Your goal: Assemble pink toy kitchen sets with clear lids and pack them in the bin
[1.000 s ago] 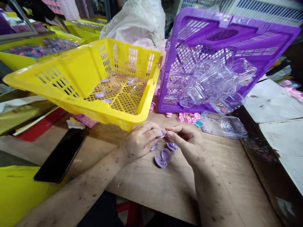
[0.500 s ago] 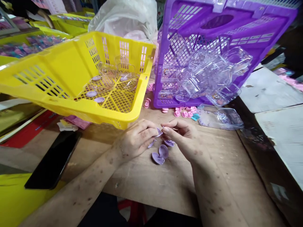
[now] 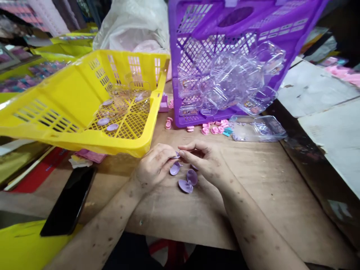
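Note:
My left hand (image 3: 156,163) pinches a small round purple plastic shell (image 3: 177,154) above the wooden tabletop. The thumb and index finger of my right hand (image 3: 203,159) close together at that shell's right edge; whatever sits between these fingertips is too small to make out. Just below lies a loose purple shell half (image 3: 174,168). Nearer to me rests an open purple shell (image 3: 185,185), its two rounded halves joined at a small hinge. Another purple piece is mostly hidden under my right hand.
A yellow basket (image 3: 64,131) with clear cases and purple shells stands left. Clear cases (image 3: 236,80) fill a tilted purple crate (image 3: 174,75). Pink pieces (image 3: 215,130), a teal piece (image 3: 227,131) and a clear tray (image 3: 258,129) lie before it. A black phone (image 3: 69,202) lies left.
The camera view has shifted, so crate and basket appear further left. Both hands remain together around the purple shell, and the shell half below my left hand shows more fully.

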`<state>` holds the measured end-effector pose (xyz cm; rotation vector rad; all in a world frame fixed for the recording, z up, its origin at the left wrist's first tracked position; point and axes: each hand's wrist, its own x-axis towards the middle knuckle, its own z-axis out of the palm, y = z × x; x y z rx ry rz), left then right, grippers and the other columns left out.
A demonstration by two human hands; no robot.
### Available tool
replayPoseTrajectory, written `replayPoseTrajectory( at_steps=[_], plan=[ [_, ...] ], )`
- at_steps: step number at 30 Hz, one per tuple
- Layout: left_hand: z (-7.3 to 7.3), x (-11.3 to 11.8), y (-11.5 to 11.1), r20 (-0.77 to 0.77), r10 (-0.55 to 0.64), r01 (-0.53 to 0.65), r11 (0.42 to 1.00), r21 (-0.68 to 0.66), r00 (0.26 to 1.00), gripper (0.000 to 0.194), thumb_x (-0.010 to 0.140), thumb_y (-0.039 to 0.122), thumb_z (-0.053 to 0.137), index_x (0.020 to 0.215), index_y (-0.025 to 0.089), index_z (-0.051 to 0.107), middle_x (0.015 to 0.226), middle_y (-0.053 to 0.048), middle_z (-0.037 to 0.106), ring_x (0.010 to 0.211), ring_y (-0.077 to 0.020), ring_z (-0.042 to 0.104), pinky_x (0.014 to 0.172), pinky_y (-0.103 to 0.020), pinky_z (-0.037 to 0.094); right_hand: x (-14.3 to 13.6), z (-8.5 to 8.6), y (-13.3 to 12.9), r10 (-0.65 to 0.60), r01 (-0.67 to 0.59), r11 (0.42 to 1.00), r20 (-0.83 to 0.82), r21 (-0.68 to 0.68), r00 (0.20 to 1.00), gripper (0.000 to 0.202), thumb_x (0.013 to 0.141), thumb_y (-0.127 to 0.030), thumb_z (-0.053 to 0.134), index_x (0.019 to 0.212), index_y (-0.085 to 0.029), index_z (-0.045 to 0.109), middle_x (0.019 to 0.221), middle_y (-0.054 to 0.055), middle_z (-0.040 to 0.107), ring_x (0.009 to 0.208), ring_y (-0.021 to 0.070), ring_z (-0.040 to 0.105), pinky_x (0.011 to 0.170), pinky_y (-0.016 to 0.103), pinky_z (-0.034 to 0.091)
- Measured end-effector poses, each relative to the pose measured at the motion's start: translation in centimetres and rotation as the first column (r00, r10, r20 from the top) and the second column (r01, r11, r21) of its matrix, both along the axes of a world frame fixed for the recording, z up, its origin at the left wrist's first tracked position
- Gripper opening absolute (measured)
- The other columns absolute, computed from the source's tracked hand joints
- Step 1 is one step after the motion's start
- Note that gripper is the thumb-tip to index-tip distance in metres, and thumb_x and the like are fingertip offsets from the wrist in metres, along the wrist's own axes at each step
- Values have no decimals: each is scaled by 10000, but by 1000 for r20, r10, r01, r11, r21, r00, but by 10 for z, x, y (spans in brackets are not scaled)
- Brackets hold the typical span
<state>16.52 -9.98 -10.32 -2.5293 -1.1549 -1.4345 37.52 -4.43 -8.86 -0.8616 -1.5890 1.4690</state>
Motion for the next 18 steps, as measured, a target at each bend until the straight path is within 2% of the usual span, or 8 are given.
replayPoseTrajectory(
  at_steps=[3, 5, 8, 10, 12, 14, 16, 18],
  plan=[
    [2, 2, 4, 24, 12, -11, 1000, -21, 1000, 146, 1085, 139, 706, 1198, 221, 663, 1083, -53, 752, 1064, -190, 741, 951, -339, 653, 3, 5, 2, 37, -37, 998, 9, 56, 999, 399, 934, -593, 862, 1052, -214, 825, 968, 46, 836, 834, 199, 825, 778, 316, 691],
    [3, 4, 5, 26, 35, -33, 998, -55, 999, 140, 1062, 120, 724, 1153, 213, 672, 1130, -67, 737, 1108, -196, 730, 981, -355, 643, 11, 10, 9, 8, -8, 994, -3, 112, 1000, 388, 959, -582, 833, 1045, -204, 816, 967, 47, 823, 812, 192, 821, 750, 303, 679],
    [2, 5, 7, 3, 55, -54, 991, -124, 998, 88, 1060, 131, 706, 1108, 201, 684, 1166, -75, 732, 1113, -197, 730, 992, -366, 636, 31, 14, 25, -174, 183, 974, -75, 133, 982, 469, 950, -657, 815, 1046, -198, 792, 900, 34, 788, 706, 170, 785, 662, 284, 646],
    [-1, 5, 8, -16, 60, -62, 980, -188, 998, 42, 1078, 167, 676, 1095, 194, 703, 1157, -76, 737, 1103, -201, 738, 992, -371, 638, 45, 11, 38, -317, 327, 937, -95, 122, 944, 524, 941, -716, 791, 1054, -205, 771, 883, 28, 779, 683, 159, 758, 652, 281, 631],
    [-3, 5, 8, -39, 37, -46, 962, -268, 999, 84, 1100, 234, 656, 1093, 188, 727, 1166, -87, 742, 1111, -215, 746, 989, -380, 644, 51, 3, 47, -400, 404, 903, -56, 148, 915, 536, 984, -744, 706, 1036, -212, 748, 867, 27, 765, 711, 162, 739, 680, 285, 613],
    [-5, 6, 6, -69, -32, 5, 931, -364, 997, 169, 1125, 323, 630, 1149, 190, 732, 1206, -103, 746, 1145, -238, 749, 998, -402, 649, 49, -7, 51, -419, 408, 888, 8, 211, 908, 497, 1038, -698, 638, 965, -214, 726, 823, 27, 735, 742, 177, 710, 718, 302, 586],
    [-8, 7, 4, -95, -105, 53, 896, -441, 990, 332, 1111, 449, 668, 1334, 203, 678, 1324, -133, 723, 1238, -282, 730, 1067, -468, 639, 39, -16, 48, -386, 354, 891, 65, 284, 920, 418, 1056, -586, 657, 883, -210, 712, 800, 36, 719, 770, 196, 683, 780, 334, 571],
    [-14, 7, 1, -127, -140, 66, 885, -461, 982, 769, 987, 617, 814, 1573, 227, 503, 1501, -182, 633, 1379, -361, 669, 1164, -573, 598, 25, -23, 38, -321, 263, 901, 121, 346, 939, 322, 1046, -464, 705, 864, -199, 723, 840, 56, 747, 820, 217, 687, 857, 367, 572]
  ],
)
